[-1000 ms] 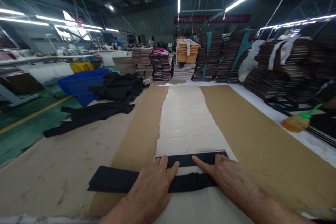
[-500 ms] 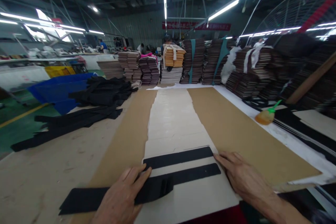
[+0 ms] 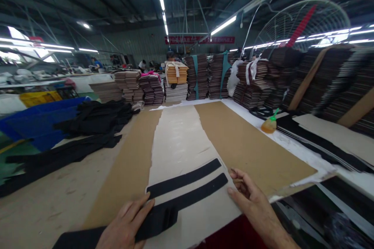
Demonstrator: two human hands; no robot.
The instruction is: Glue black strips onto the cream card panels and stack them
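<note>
Right hand pinches the sheet; left hand covers the bundle (its grip I cannot tell). An uneven tug could skew the strips.

1. Pale sheet: off-white, smooth, broad; lying at the near side of the table, its right edge running at a slant.
2. Far black strip: narrow, dark, even in width; lying flat across the sheet, rising toward the right, bowing slightly in this view.
3. Near black strip: similar width, right end showing rounded corners; running roughly parallel to the far one, a pale band showing between them. Left end not showing.
4. Black bundle: layered, folds or slits showing at its right end; resting partly on the sheet, reaching out past its left edge; middle hidden.
</note>
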